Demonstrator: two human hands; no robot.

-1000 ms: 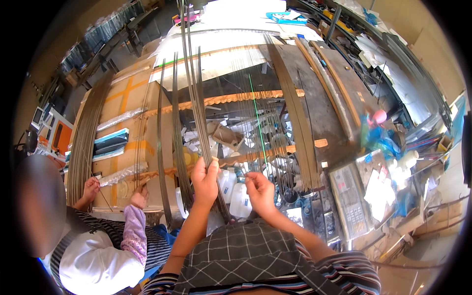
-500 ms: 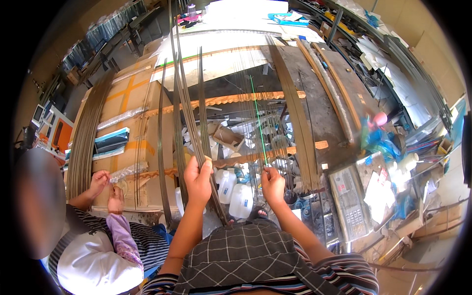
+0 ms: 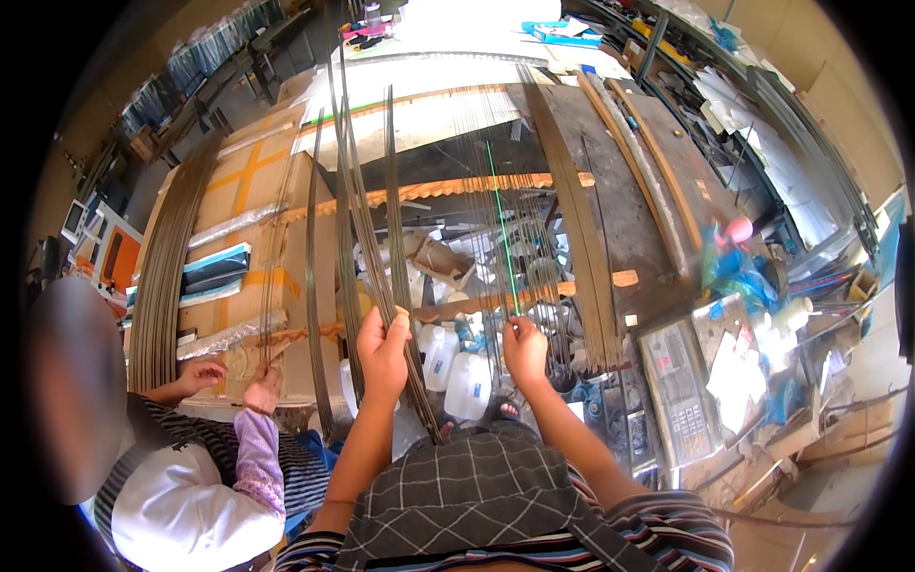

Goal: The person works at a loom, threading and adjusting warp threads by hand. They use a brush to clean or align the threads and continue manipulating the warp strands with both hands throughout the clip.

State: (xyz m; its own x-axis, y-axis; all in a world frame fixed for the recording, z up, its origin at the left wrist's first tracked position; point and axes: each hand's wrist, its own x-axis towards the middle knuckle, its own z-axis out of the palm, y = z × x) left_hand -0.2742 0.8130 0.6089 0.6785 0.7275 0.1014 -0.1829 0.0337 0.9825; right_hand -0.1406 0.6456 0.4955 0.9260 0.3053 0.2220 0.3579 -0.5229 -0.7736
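Cardboard box (image 3: pixel 243 205), white plastic jugs (image 3: pixel 456 367), calculator (image 3: pixel 679 386), pink-capped bottle (image 3: pixel 736 232), a seated person's white cap (image 3: pixel 186 510)

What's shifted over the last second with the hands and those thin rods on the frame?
The left hand has slid a little lower and nearer the body along the bundle of thin dark rods, keeping its grip. The right hand has dropped slightly too, still pinching the fine strands by the green one. The co-worker's hands shifted slightly at the cardboard-covered bench. The frame stayed put.
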